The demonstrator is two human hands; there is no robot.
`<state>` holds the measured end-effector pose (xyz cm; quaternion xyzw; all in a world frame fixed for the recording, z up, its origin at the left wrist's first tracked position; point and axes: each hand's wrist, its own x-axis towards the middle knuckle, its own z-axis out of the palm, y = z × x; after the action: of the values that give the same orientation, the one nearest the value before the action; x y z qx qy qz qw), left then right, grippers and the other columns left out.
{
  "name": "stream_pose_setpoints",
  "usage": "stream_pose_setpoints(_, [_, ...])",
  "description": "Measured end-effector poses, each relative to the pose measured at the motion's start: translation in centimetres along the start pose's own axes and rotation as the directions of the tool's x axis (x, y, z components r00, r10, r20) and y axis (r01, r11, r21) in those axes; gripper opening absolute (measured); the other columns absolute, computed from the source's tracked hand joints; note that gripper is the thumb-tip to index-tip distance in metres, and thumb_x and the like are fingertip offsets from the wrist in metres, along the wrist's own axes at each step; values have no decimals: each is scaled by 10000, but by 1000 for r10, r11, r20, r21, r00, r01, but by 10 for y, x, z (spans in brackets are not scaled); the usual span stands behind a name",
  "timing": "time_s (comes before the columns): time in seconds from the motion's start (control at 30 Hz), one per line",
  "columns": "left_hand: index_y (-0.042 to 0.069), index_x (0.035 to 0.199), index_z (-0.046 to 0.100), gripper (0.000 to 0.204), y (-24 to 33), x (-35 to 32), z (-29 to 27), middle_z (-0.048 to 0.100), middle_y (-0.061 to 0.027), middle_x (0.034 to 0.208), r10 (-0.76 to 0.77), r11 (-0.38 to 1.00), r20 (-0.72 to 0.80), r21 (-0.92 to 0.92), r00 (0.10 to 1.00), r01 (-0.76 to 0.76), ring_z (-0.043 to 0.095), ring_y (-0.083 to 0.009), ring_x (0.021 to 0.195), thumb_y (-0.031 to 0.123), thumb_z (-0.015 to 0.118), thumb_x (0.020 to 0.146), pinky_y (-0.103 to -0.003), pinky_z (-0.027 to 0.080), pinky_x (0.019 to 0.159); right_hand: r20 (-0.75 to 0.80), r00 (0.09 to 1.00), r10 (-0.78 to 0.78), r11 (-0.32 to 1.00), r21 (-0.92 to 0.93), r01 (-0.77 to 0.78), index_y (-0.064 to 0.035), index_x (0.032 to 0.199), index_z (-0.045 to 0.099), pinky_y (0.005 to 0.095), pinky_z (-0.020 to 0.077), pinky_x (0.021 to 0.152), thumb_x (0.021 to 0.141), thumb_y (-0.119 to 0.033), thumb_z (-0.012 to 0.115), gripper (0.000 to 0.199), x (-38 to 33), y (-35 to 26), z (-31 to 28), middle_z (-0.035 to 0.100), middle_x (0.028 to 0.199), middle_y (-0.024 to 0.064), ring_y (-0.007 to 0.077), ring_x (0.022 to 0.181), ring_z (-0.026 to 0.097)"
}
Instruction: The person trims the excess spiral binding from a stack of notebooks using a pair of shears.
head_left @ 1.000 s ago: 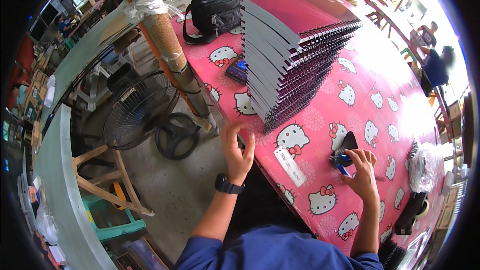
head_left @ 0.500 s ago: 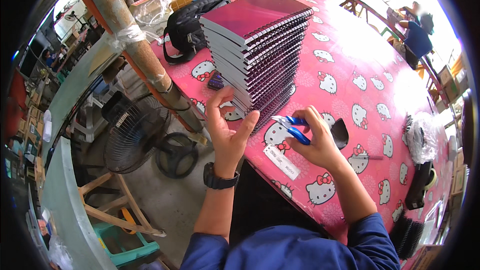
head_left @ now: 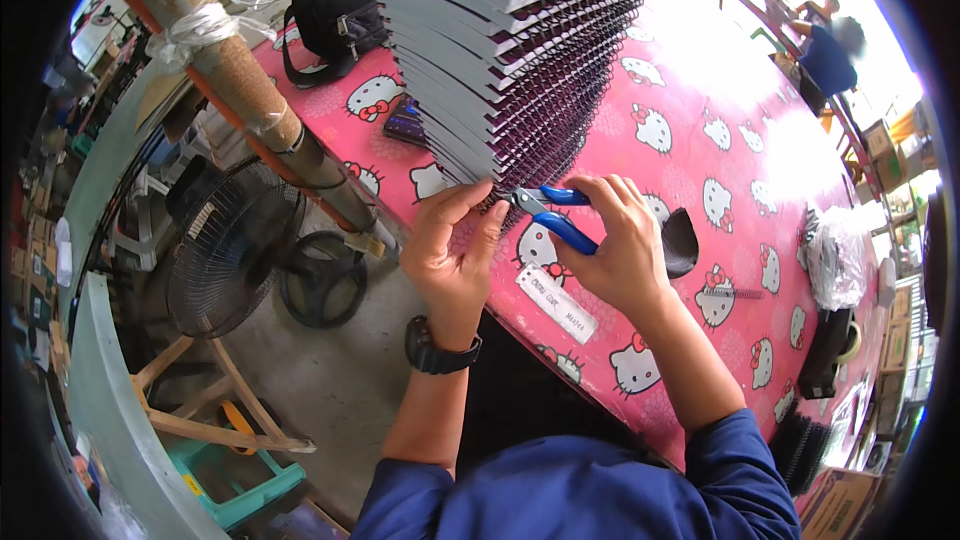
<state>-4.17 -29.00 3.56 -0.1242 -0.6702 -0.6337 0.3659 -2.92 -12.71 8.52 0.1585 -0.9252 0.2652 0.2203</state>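
A tall stack of spiral notebooks (head_left: 440, 65) with black coils stands on the pink table, coil edges facing right. At its lowest near corner, the thumb and forefinger of my left hand (head_left: 450, 250) pinch the bottom notebook's edge by the coil end. My right hand (head_left: 622, 240) grips wire cutters (head_left: 568, 230) with blue handles. Their metal jaws reach the coil end beside my left thumb, and the handles are spread somewhat. Whether a coil wire sits between the jaws is too small to tell. A black watch (head_left: 440, 348) is on my left wrist.
A white labelled strip (head_left: 557, 305), a black curved piece (head_left: 680, 243) and a loose coil (head_left: 733, 293) lie on the table (head_left: 690, 360). A black bag (head_left: 338, 15) sits behind the stack. A pole (head_left: 250, 90) and fan (head_left: 235, 250) stand left; a plastic bag (head_left: 838, 265) lies right.
The cutters have moved left, their jaws now at the coil end. My left fingers have closed onto the bottom corner. The stack appears larger and higher in view.
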Motion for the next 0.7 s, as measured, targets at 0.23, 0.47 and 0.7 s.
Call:
stream_pose_setpoints(0.23, [-21, 1015, 635, 271, -1, 2, -7, 632, -106, 963, -22, 996, 46, -87, 999, 26, 615, -120, 786, -44, 709, 755, -237, 521, 665, 192, 960, 204, 971, 84, -224, -53, 920, 588, 375, 481, 684, 600, -134, 692, 345, -4, 3, -5, 596, 793, 94, 269, 760, 594])
stream_pose_setpoints(0.47, [-51, 1014, 611, 257, -4, -3, -9, 619, -111, 991, -147, 957, 73, -241, 986, 160, 622, -137, 857, -78, 680, 767, -253, 554, 751, 55, 999, 3, 999, -38, -1, -41, 1058, 566, 411, 445, 794, 604, -157, 700, 487, -7, 7, 5, 572, 919, 126, 313, 922, 538])
stream_pose_setpoints(0.7, [-60, 1002, 602, 252, 0, -2, -12, 621, -117, 985, -154, 972, 68, -168, 986, 163, 620, -142, 864, -100, 669, 763, -253, 560, 739, 351, 882, 313, 932, 67, -358, -31, 1005, 577, 419, 450, 780, 609, -150, 693, 430, -5, 0, -5, 583, 841, 109, 301, 913, 549])
